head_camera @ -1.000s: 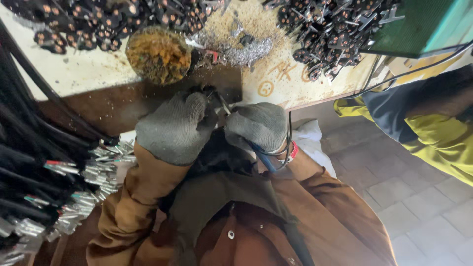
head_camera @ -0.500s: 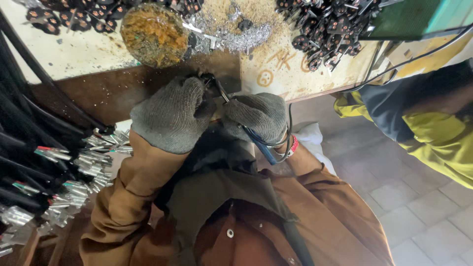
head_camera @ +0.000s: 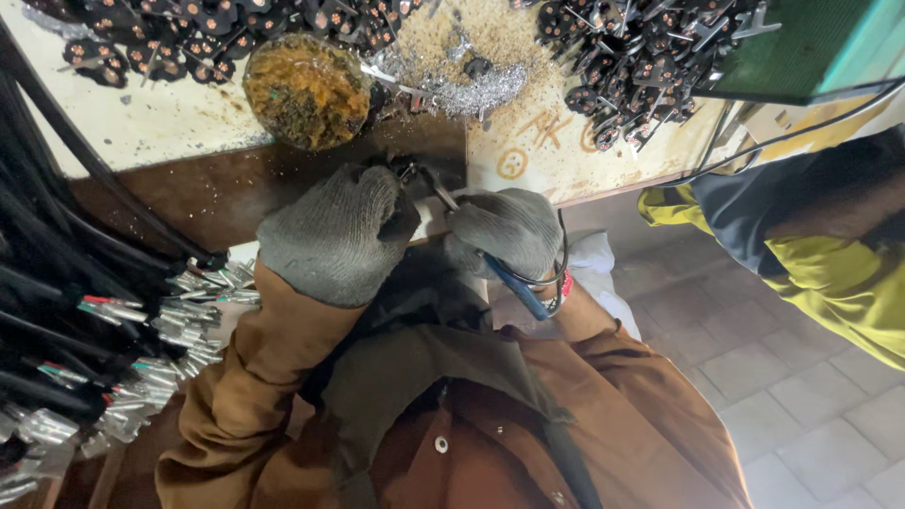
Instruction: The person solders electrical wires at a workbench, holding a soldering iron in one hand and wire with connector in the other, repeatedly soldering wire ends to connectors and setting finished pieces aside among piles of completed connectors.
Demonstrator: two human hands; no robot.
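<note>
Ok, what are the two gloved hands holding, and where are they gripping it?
The right hand grips pliers by the blue handles, jaws pointing at the left hand. The left hand is closed on something small at the jaws; what it is cannot be told.

- At twelve o'clock from you stands a workbench (head_camera: 141,132) with a pale, scratched and stained top.
- A dark brown board (head_camera: 236,188) covers the bench edge nearest you.
- An orange-brown crusted round dish (head_camera: 306,90) sits on the bench at eleven o'clock.
- Heaps of short black cable pieces (head_camera: 641,66) lie at one o'clock and along the far edge.
- Silvery shavings (head_camera: 462,85) and sawdust-like grit are scattered at twelve o'clock.
- A green box (head_camera: 811,47) stands at two o'clock.
- Black cables with silver ends (head_camera: 123,330) hang at nine o'clock.
- The floor (head_camera: 782,377) at four o'clock is grey square tile.
- Another person's yellow and dark sleeve (head_camera: 820,254) shows at three o'clock.
</note>
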